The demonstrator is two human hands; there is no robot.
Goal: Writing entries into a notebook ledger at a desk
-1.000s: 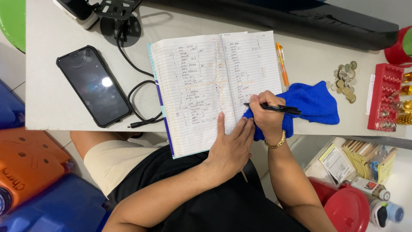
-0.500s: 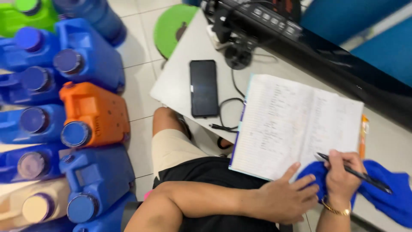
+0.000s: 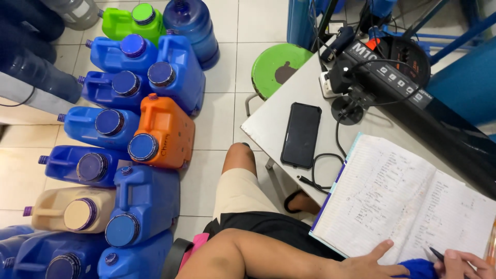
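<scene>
- writing in the open notebook goes best with the page pinned flat – keep the left palm low on the near edge so it doesn't slide on the tabletop
- left hand – laid flat and open, thumb spread onto the bottom of the left page, fingers by a blue cloth
- right hand is mostly cut off at the frame corner; fingers look pinched around a black pen, tip near the page's lower edge
- notebook sits at the tabletop's near right, black phone and a looped cable just to its left
</scene>
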